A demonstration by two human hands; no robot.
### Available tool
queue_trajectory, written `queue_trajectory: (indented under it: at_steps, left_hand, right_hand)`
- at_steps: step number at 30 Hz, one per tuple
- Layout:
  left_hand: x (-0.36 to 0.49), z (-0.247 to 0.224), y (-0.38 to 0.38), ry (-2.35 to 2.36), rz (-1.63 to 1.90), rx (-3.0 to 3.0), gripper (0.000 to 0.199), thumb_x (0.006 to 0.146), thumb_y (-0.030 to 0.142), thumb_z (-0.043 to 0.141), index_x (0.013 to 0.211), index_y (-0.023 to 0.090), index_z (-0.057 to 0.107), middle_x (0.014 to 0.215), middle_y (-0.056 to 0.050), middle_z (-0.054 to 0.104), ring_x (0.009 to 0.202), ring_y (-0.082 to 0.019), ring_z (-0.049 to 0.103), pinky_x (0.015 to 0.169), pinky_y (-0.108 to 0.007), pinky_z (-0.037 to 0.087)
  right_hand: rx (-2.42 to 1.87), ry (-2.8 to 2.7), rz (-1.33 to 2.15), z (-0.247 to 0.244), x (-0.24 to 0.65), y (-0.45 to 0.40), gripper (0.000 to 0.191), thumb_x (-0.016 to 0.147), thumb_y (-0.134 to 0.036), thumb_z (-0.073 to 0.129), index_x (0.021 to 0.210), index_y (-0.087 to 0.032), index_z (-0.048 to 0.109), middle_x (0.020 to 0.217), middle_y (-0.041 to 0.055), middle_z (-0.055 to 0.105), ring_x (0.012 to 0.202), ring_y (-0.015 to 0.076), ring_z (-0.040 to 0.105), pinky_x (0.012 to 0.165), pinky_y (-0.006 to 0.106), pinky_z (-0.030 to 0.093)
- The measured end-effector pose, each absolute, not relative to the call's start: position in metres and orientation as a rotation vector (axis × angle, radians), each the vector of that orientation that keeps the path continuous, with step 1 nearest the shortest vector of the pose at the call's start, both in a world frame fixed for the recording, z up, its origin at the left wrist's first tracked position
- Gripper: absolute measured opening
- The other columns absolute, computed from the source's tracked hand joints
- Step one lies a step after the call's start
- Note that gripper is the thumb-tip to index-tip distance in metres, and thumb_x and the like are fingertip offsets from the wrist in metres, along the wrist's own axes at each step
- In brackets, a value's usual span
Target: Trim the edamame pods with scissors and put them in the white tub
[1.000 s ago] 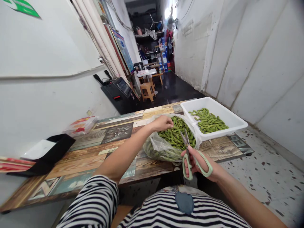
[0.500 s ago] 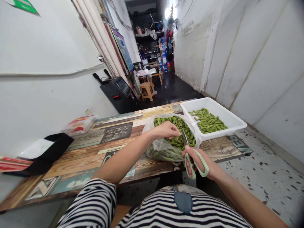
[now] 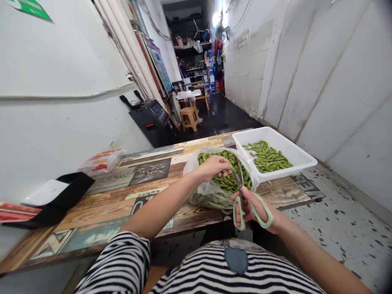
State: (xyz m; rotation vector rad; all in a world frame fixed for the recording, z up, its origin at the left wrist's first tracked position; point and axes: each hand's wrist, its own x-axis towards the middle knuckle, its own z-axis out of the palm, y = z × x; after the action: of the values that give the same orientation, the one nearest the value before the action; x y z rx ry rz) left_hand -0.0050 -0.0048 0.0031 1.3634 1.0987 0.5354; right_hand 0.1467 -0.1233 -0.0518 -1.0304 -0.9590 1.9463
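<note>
Right hand (image 3: 251,206): gripping scissors (image 3: 240,186), blades (image 3: 241,175) slightly parted.
Left hand (image 3: 213,167): fingertips (image 3: 228,166) pinched, contents unclear.
Blades: could nick fingertips if misaimed.

Curled hands (image 3: 212,167) (image 3: 259,207) near each other

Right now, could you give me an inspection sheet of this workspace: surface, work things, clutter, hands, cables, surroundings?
Surface: long table with multicoloured wood-plank pattern.
Work things: clear plastic bag of green pods; white rectangular plastic tray, also holding pods; metal scissors with pale-green handles.
Clutter: red-and-white plastic-wrapped package; black strap-like item.
Hands: left fingers together over the bag, a gripped pod hard to confirm; right fingers hold the scissors, blades parted.
Cables: thin dark cable on the right white wall.
Surroundings: tan plastic stool; speckled floor.
</note>
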Motion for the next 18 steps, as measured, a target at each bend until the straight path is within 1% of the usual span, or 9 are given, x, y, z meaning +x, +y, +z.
queue_trajectory:
  at_steps: [4, 6, 8, 10, 12, 13, 15, 18]
  left_hand:
    - [-0.004, -0.001, -0.01, 1.047, 0.498, 1.363, 0.012, 0.071, 0.015, 0.06, 0.061, 0.01, 0.056, 0.055, -0.001, 0.059, 0.039, -0.002, 0.043, 0.036, -0.014, 0.023]
    - [-0.005, -0.001, -0.013, 1.034, 0.489, 1.367, 0.013, 0.07, 0.018, 0.062, 0.06, 0.01, 0.057, 0.05, 0.0, 0.056, 0.038, -0.002, 0.04, 0.036, -0.014, 0.021]
    - [-0.005, 0.0, -0.015, 1.042, 0.487, 1.357, 0.015, 0.07, 0.019, 0.062, 0.059, 0.01, 0.057, 0.046, 0.001, 0.053, 0.036, -0.002, 0.038, 0.035, -0.014, 0.021]
    - [-0.006, 0.002, -0.015, 1.062, 0.495, 1.32, 0.015, 0.069, 0.018, 0.062, 0.059, 0.01, 0.056, 0.049, -0.001, 0.056, 0.037, -0.001, 0.039, 0.036, -0.014, 0.022]
    - [-0.007, 0.005, -0.011, 1.077, 0.537, 1.245, 0.012, 0.068, 0.016, 0.062, 0.06, 0.011, 0.054, 0.058, -0.004, 0.062, 0.041, -0.003, 0.045, 0.037, -0.014, 0.026]
    - [-0.009, 0.006, -0.007, 1.078, 0.575, 1.193, 0.011, 0.066, 0.014, 0.061, 0.06, 0.011, 0.052, 0.064, -0.006, 0.064, 0.043, -0.004, 0.048, 0.038, -0.014, 0.028]
    - [-0.013, 0.009, 0.002, 1.081, 0.667, 1.077, 0.01, 0.064, 0.012, 0.058, 0.061, 0.013, 0.048, 0.07, -0.008, 0.066, 0.049, -0.006, 0.054, 0.039, -0.014, 0.03]
    - [-0.021, 0.007, 0.018, 1.126, 0.742, 1.004, 0.01, 0.061, 0.011, 0.054, 0.062, 0.014, 0.045, 0.07, -0.006, 0.064, 0.05, -0.007, 0.054, 0.037, -0.013, 0.026]
  right_hand:
    - [-1.058, -0.964, 1.912, -0.046, 0.145, -0.123, 0.044, 0.083, -0.061, 0.043, 0.093, -0.019, 0.051, 0.054, -0.003, 0.056, 0.046, 0.0159, 0.057, 0.047, 0.029, 0.047]
    - [-1.077, -0.961, 1.893, -0.044, 0.144, -0.122, 0.045, 0.082, -0.062, 0.042, 0.091, -0.02, 0.052, 0.053, -0.0028, 0.056, 0.044, 0.0153, 0.056, 0.044, 0.028, 0.045]
    - [-1.126, -0.951, 1.855, -0.042, 0.143, -0.122, 0.045, 0.081, -0.063, 0.044, 0.087, -0.019, 0.053, 0.05, -0.0039, 0.054, 0.038, 0.0133, 0.051, 0.039, 0.026, 0.042]
    - [-1.197, -0.927, 1.814, -0.041, 0.144, -0.121, 0.045, 0.079, -0.064, 0.046, 0.083, -0.019, 0.053, 0.044, -0.0062, 0.047, 0.032, 0.0108, 0.043, 0.034, 0.024, 0.038]
    - [-1.231, -0.909, 1.807, -0.041, 0.145, -0.121, 0.044, 0.078, -0.063, 0.048, 0.081, -0.02, 0.052, 0.041, -0.008, 0.042, 0.03, 0.0091, 0.037, 0.031, 0.023, 0.036]
    - [-1.214, -0.907, 1.824, -0.041, 0.146, -0.121, 0.043, 0.078, -0.062, 0.049, 0.08, -0.02, 0.052, 0.041, -0.0081, 0.042, 0.03, 0.0091, 0.038, 0.032, 0.023, 0.037]
    - [-1.134, -0.896, 1.888, -0.041, 0.147, -0.122, 0.041, 0.079, -0.061, 0.05, 0.08, -0.02, 0.051, 0.045, -0.0066, 0.047, 0.035, 0.0108, 0.045, 0.039, 0.026, 0.044]
    - [-1.019, -0.834, 1.987, -0.043, 0.15, -0.125, 0.041, 0.081, -0.059, 0.048, 0.082, -0.019, 0.052, 0.053, -0.0033, 0.054, 0.046, 0.014, 0.055, 0.053, 0.032, 0.052]
